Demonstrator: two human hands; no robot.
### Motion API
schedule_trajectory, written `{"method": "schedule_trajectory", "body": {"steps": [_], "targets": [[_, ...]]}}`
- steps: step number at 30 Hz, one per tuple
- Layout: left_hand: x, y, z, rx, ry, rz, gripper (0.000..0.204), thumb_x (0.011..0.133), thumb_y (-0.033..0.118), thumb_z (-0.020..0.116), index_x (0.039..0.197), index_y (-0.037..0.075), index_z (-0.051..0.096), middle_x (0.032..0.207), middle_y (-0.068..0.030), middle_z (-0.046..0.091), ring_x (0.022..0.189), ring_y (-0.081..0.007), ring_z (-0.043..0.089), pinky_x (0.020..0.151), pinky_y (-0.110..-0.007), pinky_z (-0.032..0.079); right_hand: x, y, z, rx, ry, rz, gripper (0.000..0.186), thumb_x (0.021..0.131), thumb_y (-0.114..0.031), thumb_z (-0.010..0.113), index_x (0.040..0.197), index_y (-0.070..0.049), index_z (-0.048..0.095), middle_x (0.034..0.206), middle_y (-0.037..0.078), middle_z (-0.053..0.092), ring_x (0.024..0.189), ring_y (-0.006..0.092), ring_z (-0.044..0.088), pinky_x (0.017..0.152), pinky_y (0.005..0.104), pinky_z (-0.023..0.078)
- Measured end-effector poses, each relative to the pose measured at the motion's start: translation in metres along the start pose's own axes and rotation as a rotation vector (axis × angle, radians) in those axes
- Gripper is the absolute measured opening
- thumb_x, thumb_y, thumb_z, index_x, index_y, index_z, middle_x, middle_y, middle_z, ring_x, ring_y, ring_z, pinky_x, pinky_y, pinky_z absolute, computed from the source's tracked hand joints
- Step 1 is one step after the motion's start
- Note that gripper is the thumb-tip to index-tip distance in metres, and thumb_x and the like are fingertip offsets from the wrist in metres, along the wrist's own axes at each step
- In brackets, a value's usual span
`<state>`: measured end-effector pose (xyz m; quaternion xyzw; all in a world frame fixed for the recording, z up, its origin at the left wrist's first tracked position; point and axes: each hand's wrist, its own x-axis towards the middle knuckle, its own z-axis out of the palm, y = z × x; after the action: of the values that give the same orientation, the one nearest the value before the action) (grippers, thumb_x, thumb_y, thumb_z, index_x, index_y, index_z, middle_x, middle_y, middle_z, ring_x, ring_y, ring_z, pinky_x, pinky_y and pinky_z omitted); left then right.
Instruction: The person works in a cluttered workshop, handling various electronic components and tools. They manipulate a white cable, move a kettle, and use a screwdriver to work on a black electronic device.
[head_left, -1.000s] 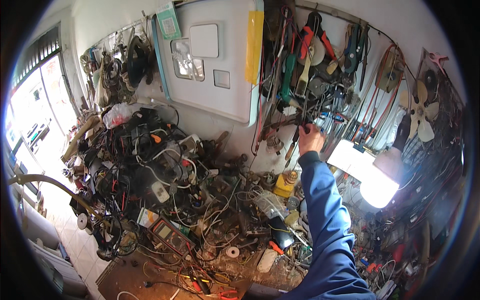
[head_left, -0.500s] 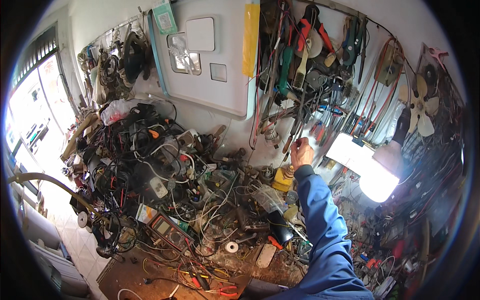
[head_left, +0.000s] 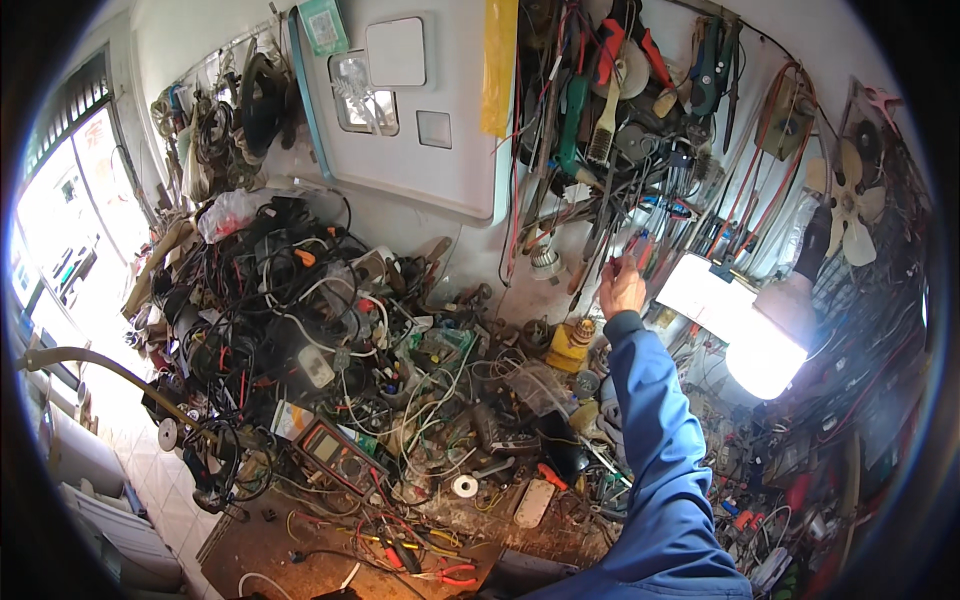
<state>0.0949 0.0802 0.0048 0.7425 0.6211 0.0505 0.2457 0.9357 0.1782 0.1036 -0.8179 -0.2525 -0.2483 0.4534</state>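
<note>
My right hand (head_left: 622, 290), at the end of a blue sleeve, is raised to the wall where tools hang. Its fingers are curled together; what they hold, if anything, is too small to make out. Just above the fingertips hang screwdrivers with red and blue handles (head_left: 641, 246). To the hand's left are long thin tools and a coil-shaped fitting (head_left: 544, 260). A yellow container (head_left: 570, 346) stands below, left of the wrist. My left hand is out of view.
A bright lamp (head_left: 766, 357) hangs close right of my forearm. A tangle of cables (head_left: 250, 310) heaps up at left. On the bench lie a multimeter (head_left: 340, 456), a white spool (head_left: 465, 486) and red-handled pliers (head_left: 458, 574). A white panel (head_left: 460, 180) is on the wall.
My right hand has shifted slightly right along the wall, nearer the screwdrivers. Its fingers stay curled. The view has moved a little; the bench items look unchanged.
</note>
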Motion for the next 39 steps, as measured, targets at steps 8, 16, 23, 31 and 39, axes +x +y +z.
{"method": "schedule_trajectory", "body": {"steps": [8, 16, 23, 31, 39], "targets": [[-0.002, -0.015, 0.028, -0.084, 0.205, 0.045, 0.057, 0.074, 0.042, 0.079, 0.108, -0.001, 0.064, 0.096, -0.0212, 0.066, 0.093, -0.0407, 0.064, 0.083, -0.045, 0.051, -0.011, 0.054, 0.019, -0.09, 0.012, -0.09, 0.026, 0.083, -0.026, 0.073, 0.096, -0.003, 0.07, 0.085, 0.017, 0.072, 0.075, 0.0341, 0.07, 0.072, 0.0438, 0.054], [-0.008, 0.013, 0.016, 0.032, 0.158, -0.127, 0.055, 0.076, 0.035, 0.079, 0.113, -0.002, 0.062, 0.102, -0.0225, 0.066, 0.097, -0.042, 0.063, 0.085, -0.043, 0.051, -0.306, -0.013, -0.056, 0.429, -0.928, 0.195, 0.012, 0.092, -0.01, 0.066, 0.094, 0.002, 0.065, 0.071, 0.003, 0.062, 0.062, 0.0086, 0.056, 0.056, 0.0266, 0.045], [0.003, 0.006, 0.019, 0.065, 0.123, -0.115, 0.051, 0.076, 0.026, 0.081, 0.114, 0.0, 0.061, 0.102, -0.0172, 0.067, 0.094, -0.0308, 0.066, 0.083, -0.037, 0.051, -0.477, -0.032, -0.111, 0.318, -1.378, 0.082, 0.012, 0.085, -0.013, 0.069, 0.09, -0.002, 0.068, 0.087, 0.018, 0.068, 0.073, 0.0374, 0.067, 0.064, 0.0441, 0.054], [0.003, 0.004, 0.017, 0.036, 0.184, 0.007, 0.046, 0.079, 0.026, 0.079, 0.112, -0.001, 0.062, 0.099, -0.0204, 0.065, 0.092, -0.038, 0.063, 0.083, -0.04, 0.051, -0.465, -0.019, -0.022, -0.254, -1.119, -0.357, 0.019, 0.085, -0.013, 0.061, 0.102, -0.007, 0.062, 0.098, 0.017, 0.06, 0.064, 0.0371, 0.063, 0.054, 0.0473, 0.051], [0.001, -0.018, 0.02, 0.124, 0.051, -0.04, 0.054, 0.081, 0.048, 0.073, 0.114, 0.007, 0.065, 0.103, -0.0188, 0.068, 0.096, -0.039, 0.064, 0.085, -0.045, 0.05, -0.382, -0.054, -0.046, 0.07, -1.1, -0.243, 0.037, 0.077, -0.026, 0.073, 0.098, 0.0, 0.058, 0.084, 0.024, 0.065, 0.066, 0.0401, 0.066, 0.058, 0.0468, 0.054]]}}
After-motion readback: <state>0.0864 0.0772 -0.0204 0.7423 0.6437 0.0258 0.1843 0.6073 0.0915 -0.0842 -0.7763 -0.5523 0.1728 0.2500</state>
